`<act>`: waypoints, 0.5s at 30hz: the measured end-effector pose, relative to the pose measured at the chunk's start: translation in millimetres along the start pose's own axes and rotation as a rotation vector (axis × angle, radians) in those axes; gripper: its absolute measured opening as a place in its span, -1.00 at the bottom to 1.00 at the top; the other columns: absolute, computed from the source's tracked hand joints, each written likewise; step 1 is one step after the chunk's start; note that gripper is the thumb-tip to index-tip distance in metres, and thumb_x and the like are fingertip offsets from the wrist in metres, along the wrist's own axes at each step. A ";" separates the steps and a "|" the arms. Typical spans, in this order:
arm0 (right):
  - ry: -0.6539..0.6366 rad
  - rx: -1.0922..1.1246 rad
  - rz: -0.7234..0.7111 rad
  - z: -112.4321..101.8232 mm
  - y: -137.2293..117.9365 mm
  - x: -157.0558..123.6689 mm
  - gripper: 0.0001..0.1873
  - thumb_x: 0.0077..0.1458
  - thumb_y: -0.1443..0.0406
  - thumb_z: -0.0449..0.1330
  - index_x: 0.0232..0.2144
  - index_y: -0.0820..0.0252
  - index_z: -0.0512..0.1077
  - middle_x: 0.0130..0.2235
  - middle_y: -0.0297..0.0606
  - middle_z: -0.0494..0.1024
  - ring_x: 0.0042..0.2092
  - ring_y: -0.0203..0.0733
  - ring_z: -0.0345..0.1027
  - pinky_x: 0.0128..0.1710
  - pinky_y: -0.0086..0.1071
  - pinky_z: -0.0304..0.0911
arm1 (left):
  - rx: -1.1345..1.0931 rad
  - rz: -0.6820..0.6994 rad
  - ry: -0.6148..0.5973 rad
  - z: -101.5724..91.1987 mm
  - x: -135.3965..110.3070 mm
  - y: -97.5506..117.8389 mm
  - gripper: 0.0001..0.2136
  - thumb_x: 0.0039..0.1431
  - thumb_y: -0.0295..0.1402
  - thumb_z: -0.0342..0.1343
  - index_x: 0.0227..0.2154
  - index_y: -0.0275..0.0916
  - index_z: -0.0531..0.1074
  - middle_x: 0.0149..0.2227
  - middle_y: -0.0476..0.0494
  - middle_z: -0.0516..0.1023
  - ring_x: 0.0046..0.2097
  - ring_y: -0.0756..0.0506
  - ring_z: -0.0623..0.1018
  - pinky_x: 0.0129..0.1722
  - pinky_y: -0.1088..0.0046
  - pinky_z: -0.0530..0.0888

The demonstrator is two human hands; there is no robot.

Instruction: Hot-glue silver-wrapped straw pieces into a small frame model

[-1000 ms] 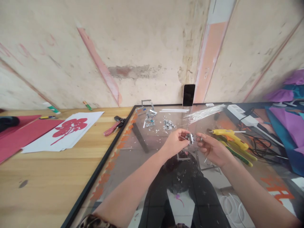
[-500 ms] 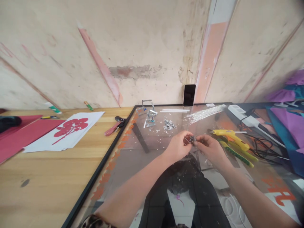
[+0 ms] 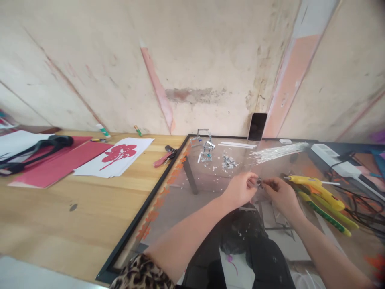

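Over the glass tabletop, my left hand is closed on a small dark grey piece, too small to name. My right hand pinches at the same piece from the other side, fingertips close to those of the left. Beyond my left hand lies a little heap of silvery scraps. Further back stand small wire-like frames in grey and silver. A bundle of thin silvery wires lies behind my hands, and two white sticks rest near the glass's back edge.
Right of my hands are a yellow glue gun, green-handled pliers and a white power strip with cords. A phone leans on the wall. On the wooden table lie keys, a red flower print, red sheets and black straps.
The camera view has turned left, so everything sits further right in the picture. My hands stay together at the small piece, with the fingers slightly shifted.
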State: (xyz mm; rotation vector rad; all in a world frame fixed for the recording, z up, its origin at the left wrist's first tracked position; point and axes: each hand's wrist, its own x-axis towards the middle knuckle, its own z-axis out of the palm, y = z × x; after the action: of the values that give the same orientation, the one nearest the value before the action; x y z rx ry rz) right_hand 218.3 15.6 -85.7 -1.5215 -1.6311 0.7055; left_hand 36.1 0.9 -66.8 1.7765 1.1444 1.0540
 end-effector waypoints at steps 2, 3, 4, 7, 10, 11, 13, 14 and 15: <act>-0.004 0.003 -0.002 3.8 3.4 3.4 -0.69 -0.09 0.14 0.21 -0.29 0.17 0.47 -0.32 -0.19 0.56 -0.31 -0.09 0.42 -0.27 -0.21 0.30 | 0.025 0.002 0.001 0.4 2.2 -5.3 -0.65 -0.03 -0.49 0.10 -0.10 -0.22 0.40 -0.24 -0.13 0.50 -0.33 0.00 0.49 -0.29 0.49 0.49; -0.003 0.013 -0.002 5.2 4.5 4.4 -0.64 -0.09 0.14 0.22 -0.22 0.18 0.45 -0.28 -0.16 0.57 -0.27 -0.07 0.43 -0.25 -0.19 0.31 | 0.038 0.008 0.004 0.6 3.2 -7.6 -0.64 -0.03 -0.49 0.09 -0.10 -0.22 0.40 -0.23 -0.13 0.50 -0.34 0.00 0.50 -0.29 0.49 0.49; -0.004 0.035 -0.001 6.2 5.4 5.0 -0.57 -0.09 0.13 0.22 -0.15 0.18 0.42 -0.23 -0.13 0.56 -0.23 -0.05 0.44 -0.22 -0.17 0.33 | 0.050 0.016 0.012 0.6 3.9 -9.6 -0.64 -0.03 -0.49 0.09 -0.10 -0.22 0.40 -0.23 -0.13 0.50 -0.34 0.00 0.50 -0.29 0.49 0.49; -0.029 0.160 0.009 6.9 6.2 5.0 -0.40 -0.09 0.12 0.25 0.02 0.18 0.30 -0.01 -0.06 0.47 0.00 0.00 0.36 -0.06 -0.13 0.30 | 0.067 0.040 0.049 0.0 4.7 -13.2 -0.64 -0.04 -0.47 0.11 -0.10 -0.22 0.40 -0.21 -0.13 0.51 -0.34 -0.01 0.50 -0.25 0.45 0.49; -0.086 0.257 0.007 5.8 4.2 3.2 -0.38 -0.07 0.13 0.25 0.06 0.14 0.27 0.11 -0.05 0.36 0.12 0.03 0.25 0.04 -0.10 0.24 | 0.067 0.053 0.065 -1.1 4.0 -14.5 -0.65 -0.03 -0.45 0.11 -0.10 -0.24 0.40 -0.21 -0.15 0.51 -0.32 -0.02 0.51 -0.23 0.43 0.49; -0.104 0.265 0.001 5.1 2.8 2.2 -0.38 -0.06 0.12 0.25 0.06 0.12 0.28 0.13 -0.06 0.35 0.11 0.04 0.26 0.05 -0.11 0.24 | 0.066 0.056 0.068 -1.4 3.7 -14.8 -0.65 -0.03 -0.45 0.11 -0.11 -0.24 0.40 -0.21 -0.15 0.51 -0.32 -0.02 0.51 -0.23 0.42 0.48; -0.128 0.256 -0.015 3.2 -0.5 -0.9 -0.42 -0.03 0.12 0.23 0.05 0.10 0.29 0.12 -0.08 0.36 0.06 0.02 0.32 0.02 -0.13 0.26 | 0.062 0.064 0.075 -2.0 3.2 -15.8 -0.67 -0.02 -0.45 0.11 -0.11 -0.23 0.41 -0.21 -0.15 0.51 -0.30 -0.04 0.51 -0.24 0.42 0.48; -0.131 0.235 -0.031 1.9 -2.0 -3.0 -0.46 -0.02 0.11 0.21 0.04 0.09 0.31 0.09 -0.10 0.39 0.03 0.01 0.34 0.01 -0.15 0.28 | 0.059 0.070 0.080 -2.5 3.1 -16.5 -0.67 -0.01 -0.45 0.11 -0.12 -0.23 0.41 -0.20 -0.15 0.51 -0.29 -0.04 0.51 -0.24 0.42 0.48; -0.124 0.200 -0.054 0.5 -3.1 -5.5 -0.50 0.00 0.11 0.19 0.01 0.08 0.33 0.06 -0.12 0.43 0.01 -0.01 0.36 -0.01 -0.16 0.29 | 0.058 0.075 0.089 -3.1 3.0 -17.3 -0.69 0.00 -0.44 0.10 -0.13 -0.22 0.42 -0.21 -0.15 0.52 -0.28 -0.05 0.51 -0.24 0.43 0.48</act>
State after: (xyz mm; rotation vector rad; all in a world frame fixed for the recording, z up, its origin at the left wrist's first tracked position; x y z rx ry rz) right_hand 216.1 9.9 -84.3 -1.3084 -1.6329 0.9200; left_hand 28.6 9.6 -80.4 1.8461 1.1802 1.1653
